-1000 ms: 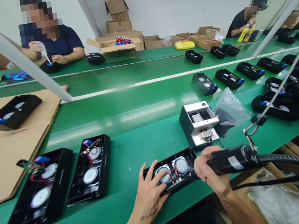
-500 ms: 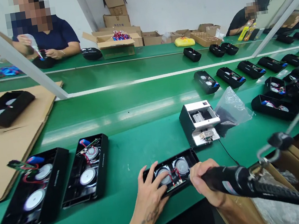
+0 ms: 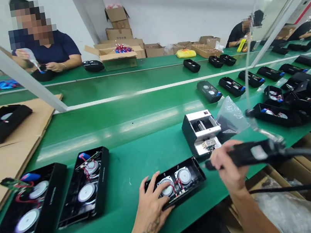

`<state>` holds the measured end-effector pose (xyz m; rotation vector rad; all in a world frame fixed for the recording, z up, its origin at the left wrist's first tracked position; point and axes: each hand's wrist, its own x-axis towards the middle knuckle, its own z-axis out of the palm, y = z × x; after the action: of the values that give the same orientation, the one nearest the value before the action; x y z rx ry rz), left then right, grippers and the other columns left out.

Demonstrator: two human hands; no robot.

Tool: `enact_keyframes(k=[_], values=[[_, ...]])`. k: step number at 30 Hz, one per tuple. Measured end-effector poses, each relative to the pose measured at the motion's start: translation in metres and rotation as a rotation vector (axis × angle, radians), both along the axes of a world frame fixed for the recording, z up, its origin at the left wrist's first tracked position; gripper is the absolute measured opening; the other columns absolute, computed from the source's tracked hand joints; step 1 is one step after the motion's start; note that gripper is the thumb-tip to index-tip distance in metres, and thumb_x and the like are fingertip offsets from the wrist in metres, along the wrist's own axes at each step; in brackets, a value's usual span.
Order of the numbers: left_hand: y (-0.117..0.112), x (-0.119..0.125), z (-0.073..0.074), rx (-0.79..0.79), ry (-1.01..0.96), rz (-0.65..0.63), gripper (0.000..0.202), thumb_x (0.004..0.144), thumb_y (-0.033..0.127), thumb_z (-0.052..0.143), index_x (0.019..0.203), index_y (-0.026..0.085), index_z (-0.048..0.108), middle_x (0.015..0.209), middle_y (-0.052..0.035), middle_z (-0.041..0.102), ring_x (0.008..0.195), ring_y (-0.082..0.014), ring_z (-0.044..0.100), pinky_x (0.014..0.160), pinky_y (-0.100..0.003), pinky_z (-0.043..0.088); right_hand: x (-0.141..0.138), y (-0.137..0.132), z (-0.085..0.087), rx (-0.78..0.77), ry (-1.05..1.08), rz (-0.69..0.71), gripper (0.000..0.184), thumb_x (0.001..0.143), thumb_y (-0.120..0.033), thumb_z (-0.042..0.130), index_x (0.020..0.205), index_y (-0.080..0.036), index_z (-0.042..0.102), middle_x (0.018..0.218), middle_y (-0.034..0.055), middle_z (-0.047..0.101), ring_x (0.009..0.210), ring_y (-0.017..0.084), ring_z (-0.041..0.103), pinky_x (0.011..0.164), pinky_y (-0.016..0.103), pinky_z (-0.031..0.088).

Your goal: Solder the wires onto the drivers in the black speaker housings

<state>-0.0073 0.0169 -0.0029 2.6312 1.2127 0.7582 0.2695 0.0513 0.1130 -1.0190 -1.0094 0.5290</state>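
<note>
A black speaker housing (image 3: 197, 190) lies on the green bench in front of me, showing two round speakers, red wires and a small circuit board inside. Across its left end spreads my left hand (image 3: 153, 202), gripping it from the far edge to the near side. My right hand (image 3: 229, 165) is wrapped round a black electric screwdriver (image 3: 251, 153), which hangs from a cable. Its tip points left, close to the housing's right end. Just beyond my right hand stands a white-and-black screw feeder (image 3: 202, 135).
To the left stand two more open housings (image 3: 85, 185) with blue batteries. A clear plastic bag (image 3: 232, 114) sits beside the feeder. Several housings (image 3: 232, 86) line the belt. Cardboard boxes (image 3: 278, 180) hold plastic at lower right. A co-worker (image 3: 45, 47) holds a white bottle across the belt.
My right hand has lifted the screwdriver right and up, away from the housing, turning it from slanting to nearly level. My left hand stays on the housing. The view has shifted slightly.
</note>
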Motion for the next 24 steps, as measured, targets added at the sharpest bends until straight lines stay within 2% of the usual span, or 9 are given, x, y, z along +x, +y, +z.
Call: enact_keyframes(k=[2, 4, 6, 9, 12, 15, 17, 20, 24], values=[[0.002, 0.0, 0.002, -0.003, 0.013, -0.004, 0.023, 0.077, 0.043, 0.094, 0.081, 0.028, 0.077, 0.123, -0.0013, 0.077, 0.147, -0.0387, 0.048, 0.125, -0.059, 0.023, 0.021, 0.025, 0.007, 0.047, 0.042, -0.132, 0.031, 0.092, -0.034, 0.079, 0.108, -0.026, 0.053, 0.057, -0.0138, 0.053, 0.043, 0.012, 0.05, 0.053, 0.03, 0.049], [0.003, 0.0, 0.004, 0.0, 0.006, -0.006, 0.024, 0.077, 0.042, 0.095, 0.079, 0.028, 0.076, 0.123, -0.0008, 0.077, 0.147, -0.038, 0.048, 0.125, -0.058, 0.023, 0.035, 0.046, 0.008, 0.021, 0.006, -0.22, 0.034, 0.088, -0.034, 0.082, 0.105, -0.023, 0.055, 0.057, -0.0123, 0.058, 0.046, 0.012, 0.053, 0.059, 0.031, 0.051], [0.003, 0.001, 0.004, 0.007, -0.014, -0.006, 0.025, 0.076, 0.042, 0.095, 0.078, 0.028, 0.074, 0.123, 0.0002, 0.078, 0.147, -0.0375, 0.048, 0.125, -0.057, 0.021, 0.041, 0.06, 0.003, -0.059, -0.044, -0.221, 0.034, 0.084, -0.038, 0.083, 0.097, -0.022, 0.056, 0.055, -0.0112, 0.057, 0.046, 0.012, 0.054, 0.06, 0.032, 0.051], [0.003, 0.0, 0.001, -0.004, -0.033, -0.01, 0.026, 0.075, 0.042, 0.096, 0.079, 0.029, 0.074, 0.125, 0.0018, 0.078, 0.148, -0.0375, 0.048, 0.126, -0.057, 0.019, 0.043, 0.066, -0.006, -0.177, -0.08, -0.118, 0.035, 0.08, -0.042, 0.085, 0.09, -0.022, 0.059, 0.055, -0.0098, 0.056, 0.045, 0.012, 0.052, 0.052, 0.03, 0.048], [0.003, 0.0, -0.004, -0.003, -0.041, -0.007, 0.027, 0.074, 0.045, 0.097, 0.08, 0.029, 0.075, 0.125, 0.0016, 0.078, 0.148, -0.038, 0.048, 0.127, -0.059, 0.018, 0.042, 0.054, -0.01, -0.288, -0.124, 0.041, 0.036, 0.074, -0.039, 0.091, 0.086, -0.02, 0.064, 0.053, -0.0083, 0.056, 0.042, 0.012, 0.05, 0.045, 0.028, 0.043], [0.001, 0.0, -0.003, -0.021, -0.02, -0.005, 0.026, 0.076, 0.047, 0.095, 0.081, 0.029, 0.077, 0.125, 0.001, 0.077, 0.148, -0.038, 0.048, 0.126, -0.06, 0.019, 0.033, 0.024, -0.008, -0.36, -0.052, 0.259, 0.033, 0.081, -0.037, 0.089, 0.097, -0.021, 0.065, 0.055, -0.0102, 0.054, 0.041, 0.011, 0.048, 0.043, 0.027, 0.041], [-0.001, 0.0, 0.001, -0.059, 0.008, -0.007, 0.024, 0.079, 0.046, 0.094, 0.083, 0.029, 0.078, 0.127, 0.0011, 0.077, 0.15, -0.0375, 0.047, 0.126, -0.061, 0.021, 0.019, -0.001, -0.005, -0.308, 0.056, 0.375, 0.03, 0.091, -0.034, 0.082, 0.111, -0.025, 0.061, 0.057, -0.0115, 0.053, 0.04, 0.011, 0.047, 0.043, 0.026, 0.04], [-0.003, 0.001, 0.006, -0.104, 0.045, -0.009, 0.023, 0.08, 0.047, 0.093, 0.085, 0.029, 0.079, 0.129, 0.0003, 0.076, 0.151, -0.0374, 0.046, 0.126, -0.063, 0.022, -0.014, -0.031, -0.003, -0.129, 0.171, 0.513, 0.025, 0.1, -0.029, 0.071, 0.121, -0.031, 0.056, 0.059, -0.011, 0.052, 0.041, 0.011, 0.046, 0.043, 0.026, 0.039], [-0.005, 0.002, 0.005, -0.116, 0.046, -0.015, 0.02, 0.084, 0.048, 0.091, 0.091, 0.032, 0.081, 0.131, 0.0012, 0.075, 0.153, -0.0367, 0.044, 0.127, -0.063, 0.019, -0.064, -0.044, -0.011, -0.033, 0.223, 0.667, 0.021, 0.105, -0.028, 0.064, 0.122, -0.034, 0.054, 0.061, -0.0106, 0.052, 0.043, 0.011, 0.045, 0.045, 0.025, 0.04]])
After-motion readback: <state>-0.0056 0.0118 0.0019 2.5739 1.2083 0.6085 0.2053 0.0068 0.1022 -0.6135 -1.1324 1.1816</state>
